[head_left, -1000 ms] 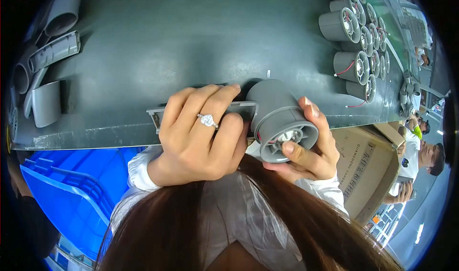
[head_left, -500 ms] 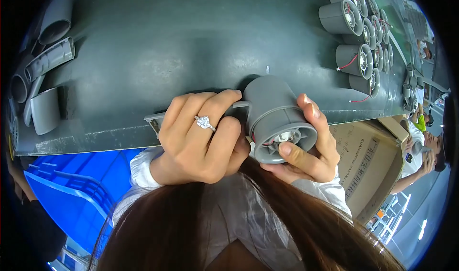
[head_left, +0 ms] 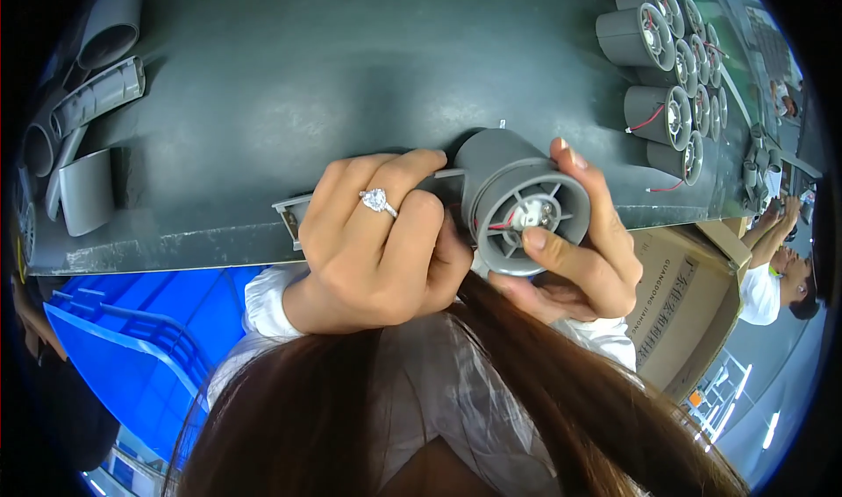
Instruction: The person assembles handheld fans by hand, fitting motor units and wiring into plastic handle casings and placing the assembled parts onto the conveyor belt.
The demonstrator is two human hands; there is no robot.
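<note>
A grey cylindrical plastic housing [head_left: 495,157] rests near the front edge of the dark green table, its spoked end tilted up toward me. Inside that end sits a pale round motor [head_left: 531,214], with a red wire beside it. My right hand [head_left: 592,269] grips the housing from the right; its fingers lie along the outer wall and its thumb presses near the motor. My left hand [head_left: 373,243], wearing a ring, is closed around the grey handle [head_left: 292,216] that runs leftward from the housing. Most of the handle is hidden by the fingers.
Several grey housings with red wires [head_left: 645,36] stand at the far right. Loose grey shell pieces [head_left: 86,194] lie at the left. Below the table edge are a blue crate [head_left: 167,321] and an open cardboard box [head_left: 688,295]. Another person [head_left: 761,293] is at the right.
The housing's spoked end has turned up toward me, so the motor shows more fully. My right hand has shifted slightly right with it; both hands keep their hold.
</note>
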